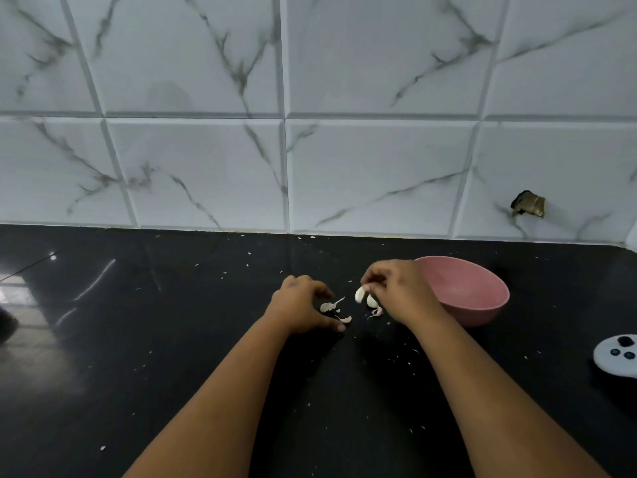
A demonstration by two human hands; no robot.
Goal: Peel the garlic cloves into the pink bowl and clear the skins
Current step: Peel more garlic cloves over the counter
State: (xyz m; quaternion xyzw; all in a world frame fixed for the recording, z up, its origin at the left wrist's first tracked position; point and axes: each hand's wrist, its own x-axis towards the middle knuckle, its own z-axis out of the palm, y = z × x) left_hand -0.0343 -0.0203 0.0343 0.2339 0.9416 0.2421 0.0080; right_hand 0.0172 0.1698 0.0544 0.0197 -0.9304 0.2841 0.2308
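On the black counter (172, 339), my right hand (396, 291) pinches a white garlic clove (359, 294) at its fingertips, just left of the pink bowl (482, 301). Another clove (371, 301) and a pinkish skin piece (376, 312) lie under that hand. My left hand (301, 305) rests curled on the counter beside a clove with a thin tail (326, 307) and a small skin piece (345, 319); its fingers cup them, and I cannot tell whether they grip anything. I see nothing inside the part of the bowl that shows.
Tiny white skin flakes (406, 357) are scattered over the counter. A white round object with dark buttons (617, 355) lies at the right edge. The marbled tile wall (310, 132) stands right behind the counter.
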